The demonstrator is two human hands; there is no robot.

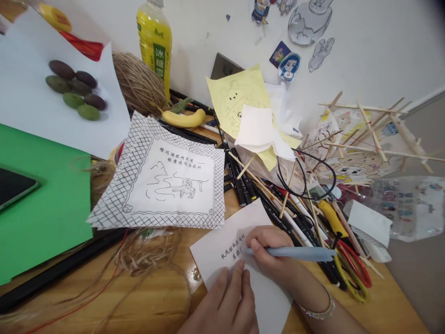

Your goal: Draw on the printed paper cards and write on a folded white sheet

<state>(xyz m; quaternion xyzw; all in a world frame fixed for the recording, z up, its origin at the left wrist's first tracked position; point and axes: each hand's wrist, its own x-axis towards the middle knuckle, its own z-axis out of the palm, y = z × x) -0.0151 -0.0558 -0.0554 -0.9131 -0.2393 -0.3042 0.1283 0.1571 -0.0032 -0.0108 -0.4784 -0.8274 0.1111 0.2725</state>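
Observation:
A white sheet of paper point(267, 306) lies at an angle on the wooden table, with two short lines of handwritten Chinese characters on it. My right hand point(273, 253) is closed around a light blue pen point(299, 253), its tip at the end of the second line and hidden by the fingers. Flat on the sheet's lower left part rests my left hand point(227, 301), fingers stretched out just below the writing. To the upper left is a drawing point(170, 185) in black ink with a cross-hatched border, a landscape and characters.
Markers point(239, 181) and sticks crowd the right side, near scissors point(352, 273). Behind are a banana point(184, 118), a drink bottle point(155, 41) and yellow paper point(239, 88). Tangled twine point(146, 253) and a green sheet point(45, 199) with a phone point(14, 185) lie left.

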